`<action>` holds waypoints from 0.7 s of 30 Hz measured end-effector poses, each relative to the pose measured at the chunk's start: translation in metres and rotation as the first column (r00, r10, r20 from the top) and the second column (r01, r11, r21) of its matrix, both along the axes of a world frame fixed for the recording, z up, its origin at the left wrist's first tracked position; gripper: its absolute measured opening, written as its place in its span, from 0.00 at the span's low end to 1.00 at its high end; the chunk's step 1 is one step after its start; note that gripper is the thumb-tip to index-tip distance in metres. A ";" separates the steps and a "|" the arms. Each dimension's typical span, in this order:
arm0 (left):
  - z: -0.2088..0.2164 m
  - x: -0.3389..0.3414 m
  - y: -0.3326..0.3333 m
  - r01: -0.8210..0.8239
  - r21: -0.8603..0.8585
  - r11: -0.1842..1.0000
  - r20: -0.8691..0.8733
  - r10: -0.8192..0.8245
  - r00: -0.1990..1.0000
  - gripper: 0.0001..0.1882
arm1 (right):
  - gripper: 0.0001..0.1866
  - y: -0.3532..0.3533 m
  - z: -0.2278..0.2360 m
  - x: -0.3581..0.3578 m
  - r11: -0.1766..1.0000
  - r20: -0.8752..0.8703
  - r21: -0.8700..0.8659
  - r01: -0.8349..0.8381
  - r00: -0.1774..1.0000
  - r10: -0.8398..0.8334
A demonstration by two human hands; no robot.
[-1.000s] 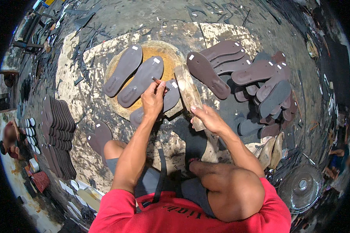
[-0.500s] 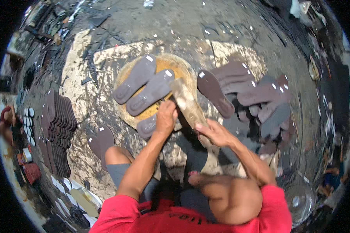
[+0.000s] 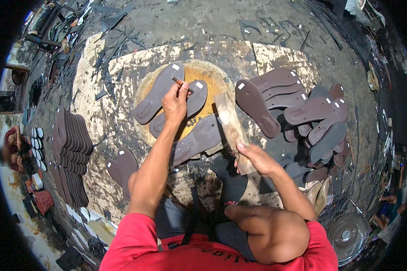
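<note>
My left hand (image 3: pixel 175 103) is closed around a short rod-shaped punch (image 3: pixel 177 81), raised over a grey-brown sole (image 3: pixel 197 100). Beside it another grey-brown sole (image 3: pixel 160 92) lies on a round wooden block (image 3: pixel 142 88), each with a small white tag at its toe. A third sole (image 3: pixel 198 141) lies across the block's near edge, with small holes showing. In my right hand (image 3: pixel 256 158) is a flat, worn wooden bat (image 3: pixel 230 118), gripped at its near end and tilted up to the left. Its far end is beside the third sole; I cannot tell whether they touch.
Dark brown soles (image 3: pixel 276 88) lie fanned out right of the block, with a jumbled pile (image 3: pixel 321 119) beyond. Stacked soles (image 3: pixel 72 140) stand at the left, and a pair (image 3: pixel 124 167) lies near my knee. A round fan (image 3: pixel 346 235) is at lower right. Dark scraps litter the floor.
My left hand has risen up and left, away from the near sole, uncovering more of it. The wooden bat has shifted slightly right in my right hand.
</note>
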State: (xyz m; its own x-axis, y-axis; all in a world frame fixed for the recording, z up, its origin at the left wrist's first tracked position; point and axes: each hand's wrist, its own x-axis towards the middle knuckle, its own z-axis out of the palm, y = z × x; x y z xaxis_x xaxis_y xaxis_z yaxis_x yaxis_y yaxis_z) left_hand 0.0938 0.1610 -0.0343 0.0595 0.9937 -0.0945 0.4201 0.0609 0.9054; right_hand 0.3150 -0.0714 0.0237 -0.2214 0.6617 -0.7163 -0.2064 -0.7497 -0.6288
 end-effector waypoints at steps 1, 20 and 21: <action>-0.001 -0.001 -0.002 0.009 0.011 1.000 -0.014 -0.009 1.000 0.16 | 0.29 0.003 0.007 0.004 1.000 -0.088 0.031 0.003 0.996 0.000; -0.014 0.001 -0.011 0.214 0.601 0.770 -0.252 -0.072 0.965 0.08 | 0.39 0.132 0.074 -0.033 0.769 0.824 0.313 -0.558 0.562 0.072; -0.014 0.001 -0.013 0.303 0.468 0.830 -0.368 -0.129 0.921 0.11 | 0.38 0.131 0.050 -0.025 0.732 0.840 0.225 -0.643 0.508 0.188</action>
